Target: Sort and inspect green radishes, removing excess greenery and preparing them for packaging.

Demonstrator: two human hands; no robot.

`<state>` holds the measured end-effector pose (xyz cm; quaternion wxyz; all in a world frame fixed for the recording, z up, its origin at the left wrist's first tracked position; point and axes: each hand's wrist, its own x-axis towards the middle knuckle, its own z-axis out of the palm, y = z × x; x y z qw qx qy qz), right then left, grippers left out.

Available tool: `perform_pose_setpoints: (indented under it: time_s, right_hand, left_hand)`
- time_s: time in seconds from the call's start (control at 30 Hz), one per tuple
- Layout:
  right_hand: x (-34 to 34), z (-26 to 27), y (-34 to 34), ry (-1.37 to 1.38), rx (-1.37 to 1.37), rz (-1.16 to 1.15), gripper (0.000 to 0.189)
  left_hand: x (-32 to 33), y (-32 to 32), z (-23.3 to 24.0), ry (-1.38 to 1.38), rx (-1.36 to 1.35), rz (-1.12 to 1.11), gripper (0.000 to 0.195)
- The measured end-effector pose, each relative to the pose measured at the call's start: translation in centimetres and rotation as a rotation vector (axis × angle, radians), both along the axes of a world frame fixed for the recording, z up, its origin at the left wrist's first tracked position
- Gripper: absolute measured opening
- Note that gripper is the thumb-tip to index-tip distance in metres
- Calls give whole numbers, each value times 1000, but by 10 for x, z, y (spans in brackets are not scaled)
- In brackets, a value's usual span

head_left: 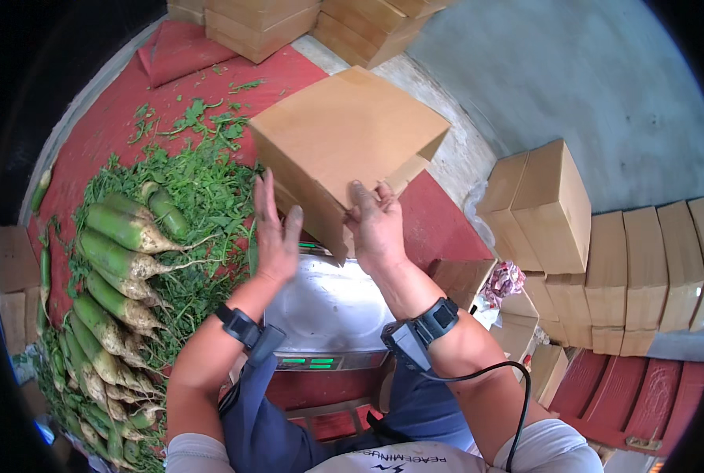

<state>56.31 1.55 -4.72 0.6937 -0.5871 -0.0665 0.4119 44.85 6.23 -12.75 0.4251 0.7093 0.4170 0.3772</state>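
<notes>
In front of me a brown cardboard box is tilted above the far end of a digital weighing scale. With thumb and fingers, my right hand grips the box's near edge, where a loose flap hangs down. My left hand is spread beside the box's left side, palm towards it; whether it touches the cardboard is unclear. The scale has a bare steel platform and a lit green display on its near side. The inside of the box is hidden from view.
To the left, several green-and-white radishes lie piled beside cut leaves on a red mat. Cardboard boxes are stacked at the back, with another box and upright cartons along the grey wall.
</notes>
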Motion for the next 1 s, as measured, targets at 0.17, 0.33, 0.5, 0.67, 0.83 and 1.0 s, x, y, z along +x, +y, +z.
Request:
perform_pose_setpoints:
  time_s: [0.17, 0.33, 0.5, 0.67, 0.83, 1.0]
  right_hand:
    - [-4, -6, -14, -132, -39, 163, 22]
    - [41, -48, -18, -87, -425, -353, 43]
    - [33, -83, -2, 318, 31, -64, 39]
    - [54, -113, 2, 249, 86, -188, 33]
    - [125, -80, -14, 142, 226, -256, 29]
    - [212, 13, -38, -98, 344, -394, 31]
  left_hand:
    - [-4, 43, 30, 206, 460, -239, 48]
    - [1, 39, 32, 244, 448, -296, 38]
    - [-1, 41, 38, 278, 416, -338, 37]
    - [7, 38, 47, 272, 418, -376, 41]
    - [9, 20, 54, 241, 436, -395, 52]
    - [-3, 16, 62, 273, 395, -456, 70]
